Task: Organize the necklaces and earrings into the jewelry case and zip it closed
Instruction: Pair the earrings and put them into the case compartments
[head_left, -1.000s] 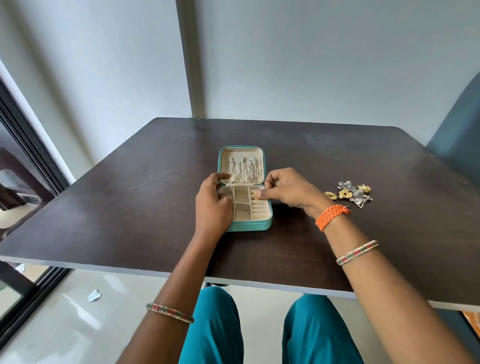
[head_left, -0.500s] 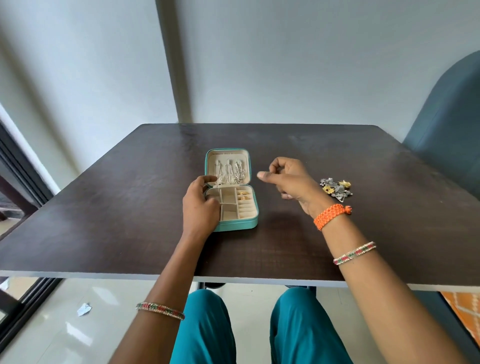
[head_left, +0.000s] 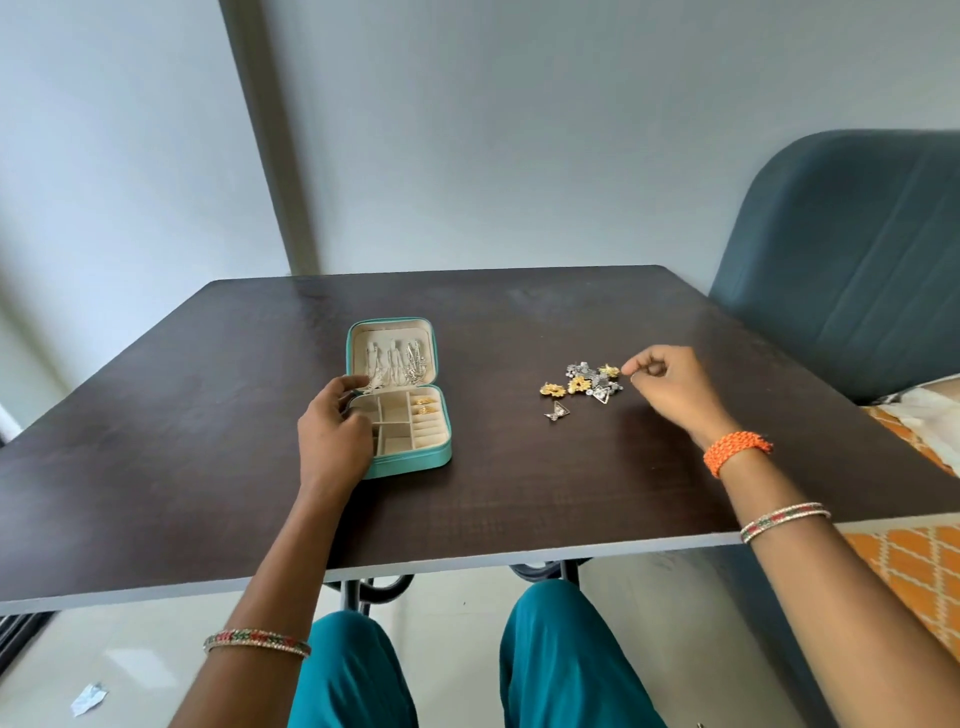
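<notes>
My left hand (head_left: 332, 439) rests curled on the open case (head_left: 399, 397), steadying it. My right hand (head_left: 670, 387) pinches at the earrings (head_left: 584, 384) heap on the table (head_left: 519, 493); whether it holds one, I cannot tell. Next: carry one to a free slot.

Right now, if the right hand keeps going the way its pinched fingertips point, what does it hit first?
Probably the earring pile. The right hand points its pinched grip left, almost at the gold piece on the pile's near edge. Whether it already touches is unclear. The jewelry case lies well beyond.
</notes>
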